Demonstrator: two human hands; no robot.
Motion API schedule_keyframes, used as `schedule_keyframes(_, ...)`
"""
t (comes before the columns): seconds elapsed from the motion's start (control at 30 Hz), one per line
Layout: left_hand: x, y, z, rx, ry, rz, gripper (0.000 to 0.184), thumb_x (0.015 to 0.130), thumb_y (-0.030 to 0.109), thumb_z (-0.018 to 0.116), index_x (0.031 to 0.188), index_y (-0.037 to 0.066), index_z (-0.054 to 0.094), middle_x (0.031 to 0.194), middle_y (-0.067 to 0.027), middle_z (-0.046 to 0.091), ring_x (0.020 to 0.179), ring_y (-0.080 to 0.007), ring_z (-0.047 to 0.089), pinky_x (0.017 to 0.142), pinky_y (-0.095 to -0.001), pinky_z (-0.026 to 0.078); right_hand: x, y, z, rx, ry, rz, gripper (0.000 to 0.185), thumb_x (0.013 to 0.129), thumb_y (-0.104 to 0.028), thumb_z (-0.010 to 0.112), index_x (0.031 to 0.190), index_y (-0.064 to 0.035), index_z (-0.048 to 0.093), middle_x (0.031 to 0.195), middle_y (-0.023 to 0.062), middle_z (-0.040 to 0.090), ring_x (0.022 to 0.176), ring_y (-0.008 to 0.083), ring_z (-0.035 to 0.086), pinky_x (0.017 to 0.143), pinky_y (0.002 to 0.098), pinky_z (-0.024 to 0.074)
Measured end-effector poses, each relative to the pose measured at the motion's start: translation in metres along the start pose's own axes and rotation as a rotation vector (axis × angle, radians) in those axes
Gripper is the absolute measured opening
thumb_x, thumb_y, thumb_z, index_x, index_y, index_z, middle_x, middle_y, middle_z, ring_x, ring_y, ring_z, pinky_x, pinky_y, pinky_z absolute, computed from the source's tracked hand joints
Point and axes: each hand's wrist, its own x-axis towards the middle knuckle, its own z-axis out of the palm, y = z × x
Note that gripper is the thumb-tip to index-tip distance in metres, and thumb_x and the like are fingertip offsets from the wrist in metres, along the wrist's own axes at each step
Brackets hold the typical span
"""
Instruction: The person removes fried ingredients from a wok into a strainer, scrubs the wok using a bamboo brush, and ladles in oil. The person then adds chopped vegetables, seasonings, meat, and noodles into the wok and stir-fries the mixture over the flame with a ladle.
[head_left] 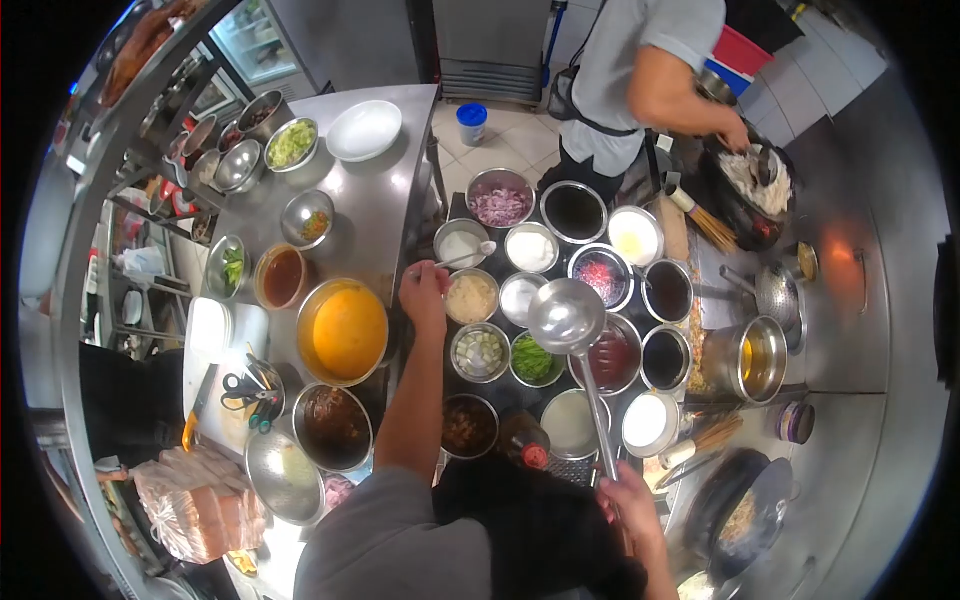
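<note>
My left hand (427, 284) is closed around the thin handle of a small spoon (463, 259), stretched out at the left edge of a cluster of seasoning pots. White stuff sits on the spoon's tip, over the rim of a pot of white powder (459, 241). Lower right, my right hand (632, 498) grips the long handle of a ladle (568, 318). The ladle's round metal bowl hovers above the middle pots and partly hides a pot of dark red sauce (614, 356). Just below my left hand stands a pot of pale minced stuff (470, 297).
Left, a steel counter (385, 190) bears a bowl of orange liquid (345, 330), a white plate (364, 131) and scissors (250, 392). A wok (735, 515) with food stands lower right, near a pot of yellow oil (750, 355). A co-worker (650, 80) works at another wok (755, 190).
</note>
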Motion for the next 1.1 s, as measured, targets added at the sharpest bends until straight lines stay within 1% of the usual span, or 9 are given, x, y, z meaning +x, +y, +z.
schedule_keyframes(0.13, -0.057, 0.033, -0.002, 0.002, -0.131, 0.013, 0.015, 0.098, 0.013, 0.057, 0.097, -0.001, 0.063, 0.077, -0.0084, 0.067, 0.063, -0.0125, 0.063, 0.057, -0.0259, 0.051, 0.015, -0.005, 0.006, 0.008, -0.06, 0.025, 0.032, 0.095, -0.012, 0.057, 0.124, -0.0003, 0.054, 0.068, 0.0018, 0.053, 0.05, 0.01, 0.05, 0.044, 0.0229, 0.0392)
schedule_keyframes(0.23, -0.076, 0.028, 0.002, 0.165, -0.241, 0.318, 0.016, 0.096, 0.011, 0.061, 0.103, -0.003, 0.064, 0.082, -0.0079, 0.069, 0.073, -0.0122, 0.065, 0.07, -0.0274, 0.052, 0.017, -0.006, 0.008, 0.059, -0.121, 0.033, 0.03, 0.096, -0.012, 0.056, 0.124, -0.001, 0.054, 0.068, 0.0012, 0.053, 0.05, 0.0098, 0.049, 0.043, 0.0228, 0.0391)
schedule_keyframes(0.33, -0.058, 0.011, 0.029, 0.213, -0.311, 0.382, 0.015, 0.095, 0.012, 0.063, 0.101, -0.002, 0.067, 0.083, -0.007, 0.07, 0.074, -0.0109, 0.064, 0.072, -0.027, 0.052, 0.013, 0.0, 0.005, 0.074, -0.139, 0.041, 0.03, 0.096, -0.013, 0.056, 0.124, -0.0021, 0.054, 0.069, 0.0006, 0.052, 0.051, 0.0094, 0.049, 0.043, 0.0225, 0.0391)
schedule_keyframes(0.4, -0.041, -0.005, 0.049, 0.424, -0.341, 0.43, 0.016, 0.094, 0.016, 0.063, 0.1, 0.002, 0.069, 0.087, -0.0092, 0.072, 0.075, -0.0161, 0.068, 0.074, -0.0304, 0.053, 0.003, 0.004, 0.003, 0.068, -0.13, 0.046, 0.031, 0.096, -0.013, 0.057, 0.125, -0.0028, 0.054, 0.069, 0.0003, 0.052, 0.051, 0.0092, 0.049, 0.043, 0.0221, 0.0391)
schedule_keyframes(0.47, -0.033, -0.016, 0.07, 0.695, -0.373, 0.424, 0.02, 0.092, 0.023, 0.062, 0.101, 0.008, 0.071, 0.086, -0.0117, 0.073, 0.08, -0.0292, 0.07, 0.073, -0.0399, 0.053, -0.013, 0.001, 0.006, 0.056, -0.052, 0.081, 0.031, 0.096, -0.013, 0.058, 0.125, -0.0038, 0.055, 0.068, -0.0002, 0.052, 0.051, 0.0085, 0.049, 0.043, 0.0214, 0.0392)
schedule_keyframes(0.57, -0.017, -0.053, 0.087, 0.763, -0.341, 0.492, 0.022, 0.093, 0.027, 0.058, 0.101, 0.011, 0.072, 0.087, -0.0094, 0.074, 0.083, -0.0303, 0.07, 0.074, -0.0425, 0.053, -0.028, 0.006, 0.005, 0.062, 0.017, 0.108, 0.03, 0.095, -0.011, 0.057, 0.124, -0.0021, 0.056, 0.068, -0.001, 0.05, 0.056, 0.0065, 0.047, 0.045, 0.0195, 0.0362)
schedule_keyframes(0.8, -0.003, -0.073, 0.092, 0.443, -0.372, 0.214, 0.022, 0.093, 0.024, 0.059, 0.1, 0.007, 0.072, 0.085, -0.0095, 0.075, 0.078, -0.0239, 0.07, 0.071, -0.0372, 0.052, -0.039, 0.019, 0.001, 0.116, 0.028, 0.082, 0.032, 0.095, -0.009, 0.056, 0.126, -0.0016, 0.056, 0.068, -0.0012, 0.049, 0.056, 0.0064, 0.046, 0.045, 0.019, 0.0357)
schedule_keyframes(0.87, -0.006, -0.065, 0.089, 0.247, -0.406, 0.044, 0.024, 0.094, 0.017, 0.059, 0.104, -0.003, 0.068, 0.087, -0.0103, 0.073, 0.075, -0.014, 0.065, 0.069, -0.0269, 0.051, -0.04, 0.018, 0.001, 0.096, 0.012, 0.074, 0.031, 0.095, -0.01, 0.057, 0.125, -0.0008, 0.056, 0.068, -0.001, 0.049, 0.056, 0.0067, 0.046, 0.045, 0.019, 0.0354)
schedule_keyframes(1.1, -0.007, -0.06, 0.08, 0.147, -0.382, -0.028, 0.024, 0.095, 0.015, 0.058, 0.107, -0.004, 0.066, 0.087, -0.0118, 0.072, 0.074, -0.0149, 0.065, 0.069, -0.0263, 0.051, -0.039, 0.018, 0.001, 0.096, 0.006, 0.047, 0.031, 0.095, -0.012, 0.058, 0.124, 0.0005, 0.057, 0.067, 0.0, 0.05, 0.055, 0.0072, 0.047, 0.045, 0.0195, 0.0351)
